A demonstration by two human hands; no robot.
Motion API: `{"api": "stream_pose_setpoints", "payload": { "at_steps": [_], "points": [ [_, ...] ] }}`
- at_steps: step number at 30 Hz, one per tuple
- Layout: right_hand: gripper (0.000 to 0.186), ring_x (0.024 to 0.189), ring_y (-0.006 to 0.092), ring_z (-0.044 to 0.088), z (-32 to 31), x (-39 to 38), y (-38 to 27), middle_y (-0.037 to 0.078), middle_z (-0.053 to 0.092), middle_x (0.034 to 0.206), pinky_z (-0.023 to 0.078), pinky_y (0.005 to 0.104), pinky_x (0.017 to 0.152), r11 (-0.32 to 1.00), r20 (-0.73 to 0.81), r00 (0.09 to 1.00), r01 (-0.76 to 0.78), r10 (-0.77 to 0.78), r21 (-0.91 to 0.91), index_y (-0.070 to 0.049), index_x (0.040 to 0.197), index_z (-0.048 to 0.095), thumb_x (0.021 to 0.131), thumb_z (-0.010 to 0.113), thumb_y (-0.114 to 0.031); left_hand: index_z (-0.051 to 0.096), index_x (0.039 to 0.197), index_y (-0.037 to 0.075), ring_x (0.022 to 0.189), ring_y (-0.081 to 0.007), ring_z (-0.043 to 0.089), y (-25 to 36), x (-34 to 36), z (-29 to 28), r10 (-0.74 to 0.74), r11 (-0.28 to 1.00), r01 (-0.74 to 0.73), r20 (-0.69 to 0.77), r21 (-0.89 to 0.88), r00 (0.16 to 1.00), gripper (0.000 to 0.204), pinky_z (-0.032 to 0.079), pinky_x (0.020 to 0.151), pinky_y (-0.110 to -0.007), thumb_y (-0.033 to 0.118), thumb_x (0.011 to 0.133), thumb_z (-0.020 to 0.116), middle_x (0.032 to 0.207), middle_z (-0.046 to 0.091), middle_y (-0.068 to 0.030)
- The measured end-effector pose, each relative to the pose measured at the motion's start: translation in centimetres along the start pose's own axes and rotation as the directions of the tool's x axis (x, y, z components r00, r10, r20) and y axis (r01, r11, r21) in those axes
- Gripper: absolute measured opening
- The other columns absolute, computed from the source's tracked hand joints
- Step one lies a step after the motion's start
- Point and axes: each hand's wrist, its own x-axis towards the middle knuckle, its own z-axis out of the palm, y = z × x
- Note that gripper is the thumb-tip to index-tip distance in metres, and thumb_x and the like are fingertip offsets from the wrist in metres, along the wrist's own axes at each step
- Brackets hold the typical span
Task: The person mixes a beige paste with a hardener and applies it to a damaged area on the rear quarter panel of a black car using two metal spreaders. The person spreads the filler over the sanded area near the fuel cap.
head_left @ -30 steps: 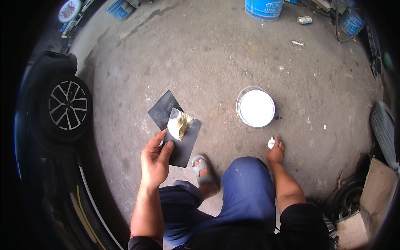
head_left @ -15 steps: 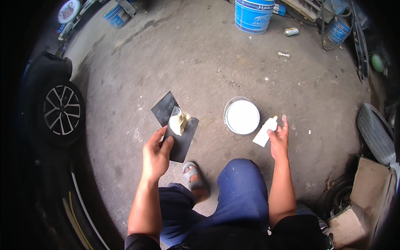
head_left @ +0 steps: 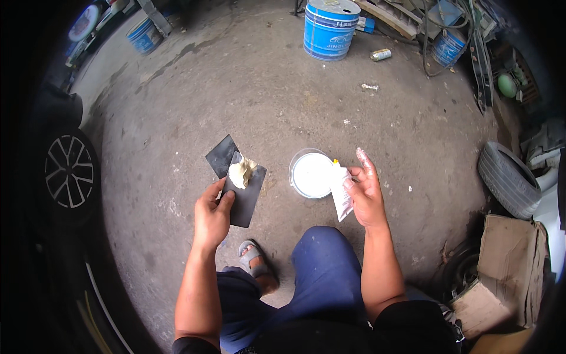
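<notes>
My left hand (head_left: 211, 218) is closed on two thin dark putty spreaders, crossing each other at an angle. The front spreader (head_left: 247, 200) carries a lump of cream putty (head_left: 240, 173) near its upper edge; the rear spreader (head_left: 219, 154) sticks out to the upper left. In my right hand (head_left: 368, 203) is a white squeeze tube (head_left: 340, 192) with a yellow tip, pinched between thumb and fingers while the index finger, whitish with residue, points up. The tube's upper end overlaps the right edge of a round pail (head_left: 298, 187) with a white top and wire handle.
A large blue drum (head_left: 328, 38) stands ahead, near a small can (head_left: 380, 54) lying on the floor. At the left is a car wheel (head_left: 69, 171). A loose tyre (head_left: 508, 180) and cardboard boxes (head_left: 512, 259) are at the right. My sandalled foot (head_left: 253, 259) is below the spreaders.
The view has shifted, so the floor things appear further left. The tube has turned more upright and come over the pail's right edge. Both hands keep their holds.
</notes>
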Motion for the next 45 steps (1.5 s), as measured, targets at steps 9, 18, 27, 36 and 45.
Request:
{"api": "stream_pose_setpoints", "payload": {
  "at_steps": [9, 18, 27, 36, 45],
  "points": [
    [0.070, 0.100, 0.0163, 0.058, 1.7, -0.1, 0.0, 0.014, 0.055, 0.115, 0.048, 0.0300, 0.089, 0.998, -0.049, 0.998, 0.050, -0.048, 0.037, -0.004, 0.146, 0.023, 0.087, 0.062, -0.003, 0.056, 0.123, -0.005, 0.091, -0.0115, 0.061, 0.9, -0.2, 1.0, -0.019, 1.000, 0.018, 0.033, 0.023, 0.999, 0.032, 0.049, 0.080, -0.025, 0.003, 0.092, 0.054, 0.105, 0.065, -0.0085],
    [0.062, 0.102, 0.0165, 0.058, 2.6, 0.5, -0.2, 0.019, 0.056, 0.123, 0.049, 0.0298, 0.090, 0.998, -0.037, 0.999, -0.022, 0.024, 0.064, -0.002, 0.142, 0.030, 0.087, 0.060, 0.002, 0.056, 0.122, -0.005, 0.089, -0.0126, 0.063, 0.7, 0.0, 1.5, 0.022, 0.999, -0.023, 0.042, 0.026, 0.999, 0.032, 0.050, 0.078, -0.026, 0.004, 0.092, 0.055, 0.102, 0.066, -0.0102],
    [0.056, 0.104, 0.0193, 0.058, 5.5, -0.4, 0.2, 0.018, 0.058, 0.119, 0.049, 0.0320, 0.090, 0.981, 0.147, 0.979, -0.161, 0.144, 0.111, -0.003, 0.137, 0.035, 0.087, 0.059, 0.003, 0.057, 0.121, -0.004, 0.085, -0.0125, 0.063, 0.9, 0.0, 1.6, 0.032, 0.998, -0.034, 0.046, 0.056, 0.998, 0.032, 0.050, 0.074, -0.027, 0.005, 0.091, 0.056, 0.098, 0.067, -0.0109],
    [0.057, 0.099, 0.0173, 0.058, 8.7, -0.9, 1.2, 0.015, 0.058, 0.113, 0.049, 0.0314, 0.087, 0.940, 0.261, 0.956, -0.209, 0.138, 0.269, -0.006, 0.139, 0.034, 0.088, 0.058, 0.001, 0.057, 0.121, -0.004, 0.084, -0.0126, 0.063, 1.4, -0.5, 2.0, -0.032, 0.999, 0.030, 0.055, 0.040, 0.998, 0.031, 0.051, 0.073, -0.026, 0.005, 0.091, 0.057, 0.096, 0.068, -0.0105],
    [0.053, 0.091, 0.0119, 0.058, 10.0, -0.5, 0.8, 0.008, 0.058, 0.100, 0.047, 0.0266, 0.085, 0.889, 0.240, 0.952, -0.272, 0.192, 0.369, -0.006, 0.139, 0.035, 0.091, 0.056, 0.000, 0.058, 0.120, -0.004, 0.086, -0.0162, 0.065, 0.6, -0.5, 1.9, 0.028, 0.996, -0.034, 0.066, 0.080, 0.997, 0.032, 0.051, 0.075, -0.029, 0.008, 0.090, 0.059, 0.100, 0.068, -0.0146]
  ]
}}
